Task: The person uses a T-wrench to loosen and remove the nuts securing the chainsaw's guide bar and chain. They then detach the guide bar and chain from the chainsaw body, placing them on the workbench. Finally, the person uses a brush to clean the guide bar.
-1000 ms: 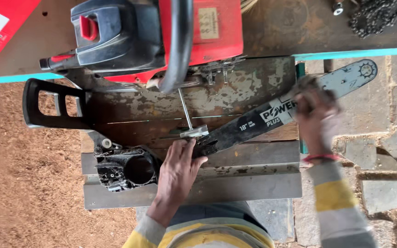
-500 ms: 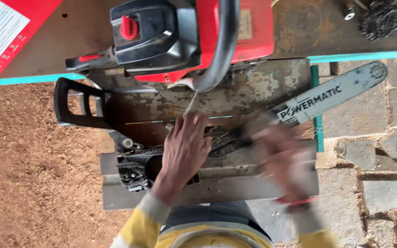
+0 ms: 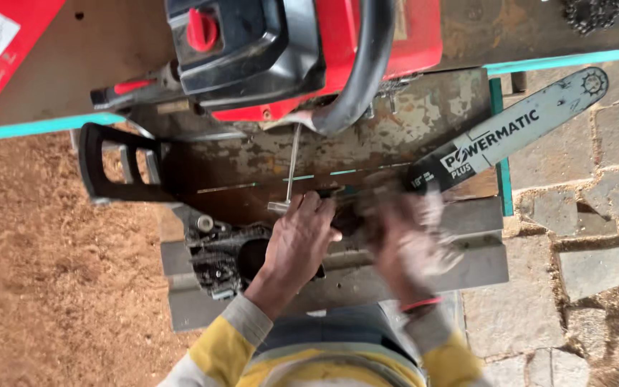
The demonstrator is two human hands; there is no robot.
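Left hand (image 3: 302, 236) grips the chainsaw body (image 3: 231, 261); blurred right hand (image 3: 406, 240), grip unclear, beside the white-labelled guide bar (image 3: 517, 132).

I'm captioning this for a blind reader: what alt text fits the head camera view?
Seen from above, a person's left hand presses on a chainsaw guide bar lying across a worn workbench, while the blurred right hand works beside it. A red and black chainsaw body sits above.

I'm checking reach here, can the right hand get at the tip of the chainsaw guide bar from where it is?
Probably yes. The right hand, blurred, is at the near end of the guide bar, and the bar runs bare and uncovered up to its tip, with nothing lying across it.
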